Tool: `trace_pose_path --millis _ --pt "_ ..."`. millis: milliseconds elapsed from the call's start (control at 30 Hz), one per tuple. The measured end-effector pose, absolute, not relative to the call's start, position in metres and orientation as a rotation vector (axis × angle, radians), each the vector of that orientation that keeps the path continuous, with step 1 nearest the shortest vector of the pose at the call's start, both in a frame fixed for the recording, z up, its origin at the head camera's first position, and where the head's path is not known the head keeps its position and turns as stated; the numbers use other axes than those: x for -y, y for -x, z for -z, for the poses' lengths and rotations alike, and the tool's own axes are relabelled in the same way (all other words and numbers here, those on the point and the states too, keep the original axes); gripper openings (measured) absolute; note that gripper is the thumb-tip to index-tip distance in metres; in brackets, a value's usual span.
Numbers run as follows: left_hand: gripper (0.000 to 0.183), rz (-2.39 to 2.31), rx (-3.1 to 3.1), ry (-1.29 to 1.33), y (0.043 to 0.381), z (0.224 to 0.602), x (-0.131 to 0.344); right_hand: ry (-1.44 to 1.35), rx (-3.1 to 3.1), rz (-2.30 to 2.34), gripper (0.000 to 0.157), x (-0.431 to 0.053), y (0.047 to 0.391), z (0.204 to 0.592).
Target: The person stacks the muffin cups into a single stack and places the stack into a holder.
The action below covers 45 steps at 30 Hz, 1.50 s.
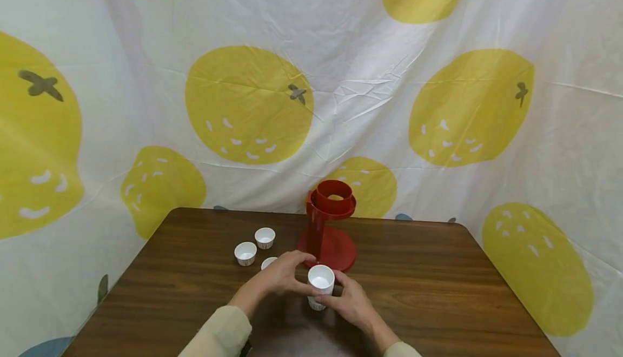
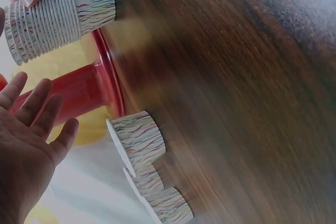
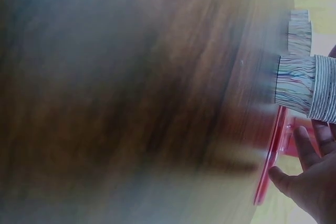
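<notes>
A stack of small white paper baking cups (image 1: pixel 321 277) with coloured wavy lines stands on the table in front of me. My right hand (image 1: pixel 353 302) holds its right side, thumb across the front and fingers round the back. On the other side, my left hand (image 1: pixel 284 276) has its thumb near the stack and its fingers spread apart. The left wrist view shows the spread left fingers (image 2: pixel 44 106) beside the nested rims of the stack (image 2: pixel 58 17). In the right wrist view, the right hand (image 3: pixel 315 177) reaches up to the stack (image 3: pixel 296 85), partly cut off by the frame edge.
Three single paper cups, including a back one (image 1: pixel 265 238) and a left one (image 1: pixel 245 253), stand left of the hands. Behind the stack is a red stand (image 1: pixel 336 243) with a round base and a raised ring holder. A lemon-print cloth (image 1: pixel 350 103) hangs behind the wooden table (image 1: pixel 438 292).
</notes>
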<state>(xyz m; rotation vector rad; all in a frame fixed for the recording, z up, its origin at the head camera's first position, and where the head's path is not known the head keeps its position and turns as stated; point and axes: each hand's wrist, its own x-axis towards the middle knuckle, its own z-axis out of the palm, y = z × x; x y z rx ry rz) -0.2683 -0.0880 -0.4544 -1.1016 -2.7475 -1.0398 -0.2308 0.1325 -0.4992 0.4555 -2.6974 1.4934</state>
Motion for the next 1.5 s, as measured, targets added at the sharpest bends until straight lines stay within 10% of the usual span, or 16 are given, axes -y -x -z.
trace_pose_path --millis 1500 --pt "0.064 1.241 2.724 0.759 0.272 0.464 0.139 -0.456 2.652 -1.547 0.062 -0.13 0.23 0.498"
